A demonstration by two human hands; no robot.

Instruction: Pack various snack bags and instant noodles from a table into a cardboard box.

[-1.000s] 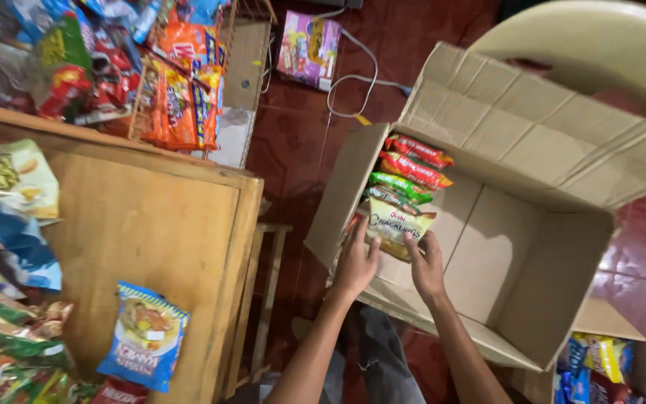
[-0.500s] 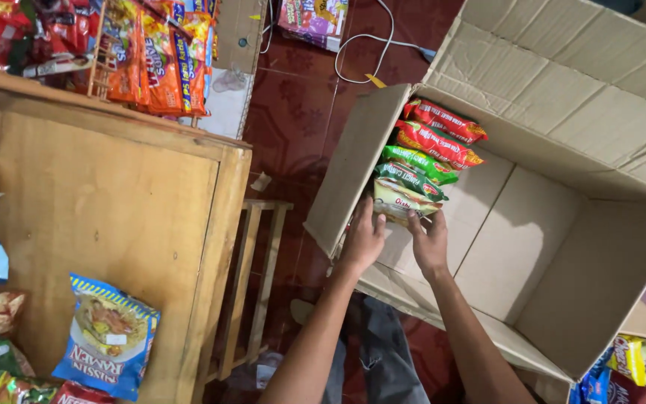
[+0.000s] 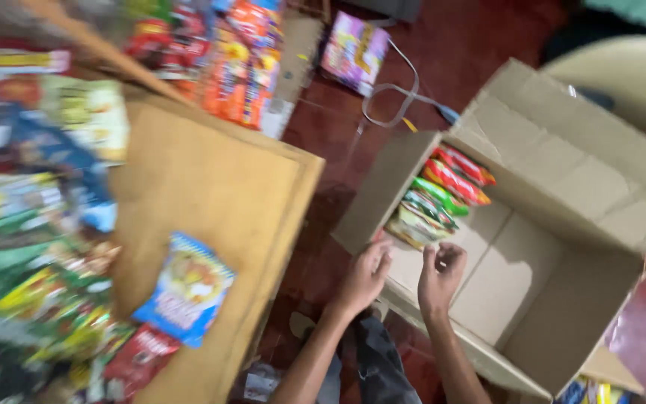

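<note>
Dark red floor [image 3: 323, 209] is showing between a wooden table [image 3: 211, 194] on the left and an open cardboard box [image 3: 532, 247] on the right. From the head view, the whole scene is smearing with motion, so small detail is hard to read.

Both bare hands are reaching into the box's near left corner. Left hand [image 3: 364, 273] is resting at the box's near wall, its fingers loosely together and pointing into the box, gripping nothing that I can make out. Right hand [image 3: 439, 273] is hovering just beside it over the bare box bottom, fingers curling in toward the palm, with nothing visibly held.

Snack packets [image 3: 439, 198], red, green and pale, are standing in a row along the box's left wall, just beyond the fingertips and not touching them.

On the table a blue packet [image 3: 185, 288] is lying near its right edge, with a blurred heap of packets [image 3: 31, 224] spreading along the far left. A purple pack [image 3: 354, 52] and a grey cable [image 3: 394, 101] are lying on the floor at the far side.
</note>
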